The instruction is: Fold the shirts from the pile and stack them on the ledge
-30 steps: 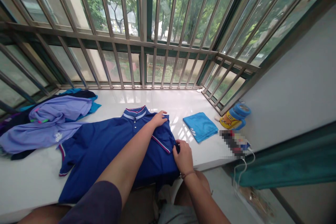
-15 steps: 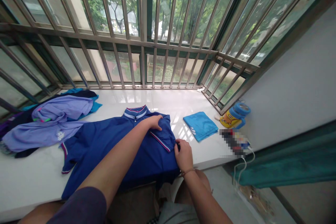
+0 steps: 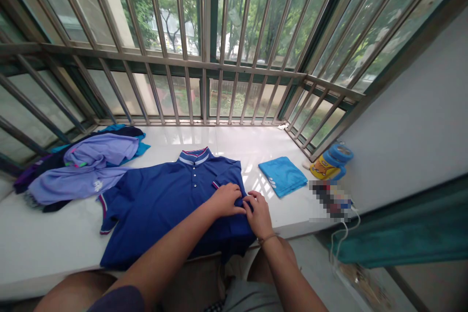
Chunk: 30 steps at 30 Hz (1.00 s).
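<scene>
A dark blue polo shirt lies face up across the ledge, its white-and-red trimmed collar pointing to the window and its lower part hanging over the front edge. Its right-hand sleeve is turned inward onto the body. My left hand rests over that sleeve, fingers bent and gripping the cloth near the cuff, which it partly hides. Right beside it, my right hand pinches the shirt's right edge between thumb and fingers. The fingertips of both hands almost meet there.
On the left is a loose heap of lavender, navy and turquoise clothes. A folded bright blue garment lies right of the shirt. Beyond it stand a blue-and-yellow bottle and a blurred-out item with a white cable. Metal bars line the window.
My left hand has moved from the shoulder down and right to the cuff, beside my right hand. The dark small gap at my right fingertips is now covered. The view has shifted slightly.
</scene>
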Each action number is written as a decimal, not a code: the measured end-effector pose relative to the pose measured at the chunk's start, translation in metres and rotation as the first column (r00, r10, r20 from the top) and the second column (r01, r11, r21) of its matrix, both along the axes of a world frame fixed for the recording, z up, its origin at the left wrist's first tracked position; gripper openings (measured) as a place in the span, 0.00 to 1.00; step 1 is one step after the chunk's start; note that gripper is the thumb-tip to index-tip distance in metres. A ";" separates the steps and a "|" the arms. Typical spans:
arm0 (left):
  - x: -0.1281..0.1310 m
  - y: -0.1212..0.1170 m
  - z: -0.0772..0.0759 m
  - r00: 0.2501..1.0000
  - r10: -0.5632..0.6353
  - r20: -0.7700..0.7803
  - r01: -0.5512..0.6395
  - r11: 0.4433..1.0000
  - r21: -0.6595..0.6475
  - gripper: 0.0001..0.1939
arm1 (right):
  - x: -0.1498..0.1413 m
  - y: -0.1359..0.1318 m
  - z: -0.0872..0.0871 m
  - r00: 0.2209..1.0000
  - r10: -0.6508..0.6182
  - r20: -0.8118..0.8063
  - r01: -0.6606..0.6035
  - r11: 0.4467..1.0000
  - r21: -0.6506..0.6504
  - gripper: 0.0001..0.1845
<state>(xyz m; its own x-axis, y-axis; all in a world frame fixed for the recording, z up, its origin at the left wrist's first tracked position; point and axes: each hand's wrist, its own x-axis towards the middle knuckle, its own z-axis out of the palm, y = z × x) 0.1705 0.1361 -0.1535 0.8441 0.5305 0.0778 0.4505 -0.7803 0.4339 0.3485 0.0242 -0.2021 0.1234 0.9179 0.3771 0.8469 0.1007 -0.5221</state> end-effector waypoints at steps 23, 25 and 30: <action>-0.120 -0.051 -0.022 0.863 0.473 0.176 -0.456 0.880 -0.131 0.25 | 0.008 0.009 -0.015 0.996 -0.069 0.049 0.067 0.997 0.031 0.16; -0.173 -0.046 -0.015 0.737 0.640 0.219 -0.622 0.768 -0.152 0.23 | 0.009 0.010 -0.015 0.996 -0.064 0.060 0.063 0.998 0.022 0.16; -0.299 -0.049 -0.006 0.125 0.980 0.153 -0.990 0.111 0.092 0.31 | 0.009 0.010 -0.014 0.995 -0.053 0.085 0.051 0.998 0.026 0.15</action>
<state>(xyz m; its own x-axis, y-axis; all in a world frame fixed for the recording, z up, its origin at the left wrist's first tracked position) -0.1288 0.0871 -0.1591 -0.4142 0.8740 0.2539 0.8598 0.2842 0.4242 0.3577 0.0345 -0.2160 0.1367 0.9019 0.4097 0.8927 0.0671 -0.4456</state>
